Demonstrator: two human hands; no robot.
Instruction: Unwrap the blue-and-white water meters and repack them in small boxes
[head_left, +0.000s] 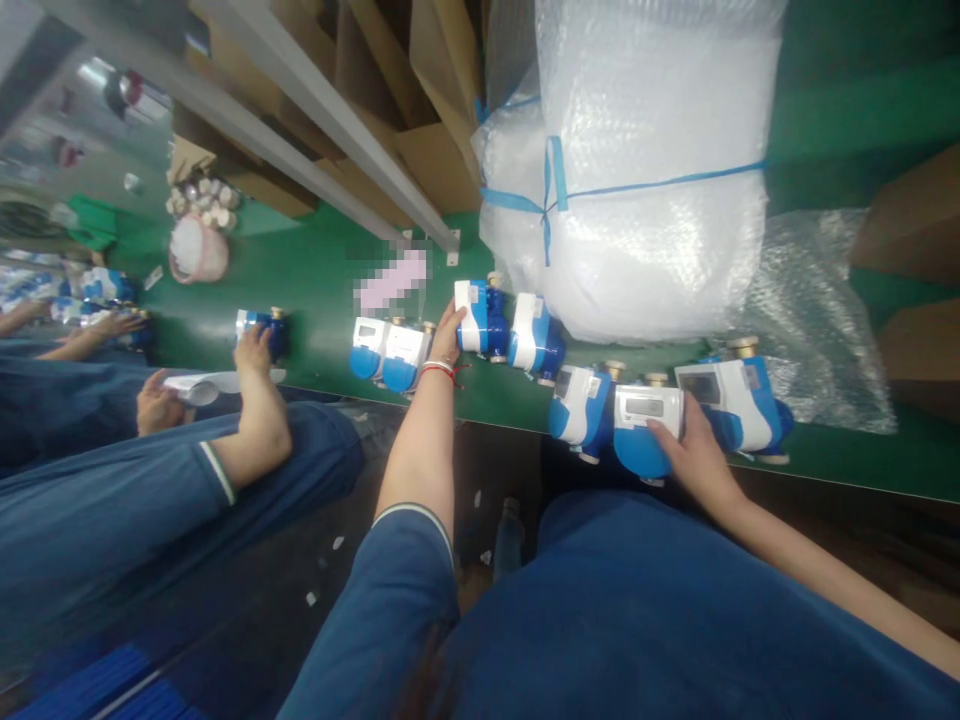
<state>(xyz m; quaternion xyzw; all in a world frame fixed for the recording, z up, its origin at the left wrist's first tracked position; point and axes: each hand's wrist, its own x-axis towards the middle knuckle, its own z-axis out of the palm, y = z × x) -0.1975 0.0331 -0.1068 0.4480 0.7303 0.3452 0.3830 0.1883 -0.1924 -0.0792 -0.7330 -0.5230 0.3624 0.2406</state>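
Observation:
My left hand [448,335], with a red string and a pale bracelet at the wrist, grips a blue and white meter [474,318] near the middle of the green table. Just right of it stands another meter [531,335]. My right hand [697,450] is closed on the side of a meter with a grey display window [649,430] at the table's front edge. One meter [581,405] sits to the left of that one, and a larger-looking meter [739,400] to its right. Two meters [386,352] rest left of my left hand.
Bubble-wrap bags [637,240] tied with blue strap lie behind the meters. Cardboard boxes [442,100] and grey metal bars [337,120] are at the back. On the left, a co-worker's hand [255,350] touches a meter; a pink tub [199,250] stands beyond.

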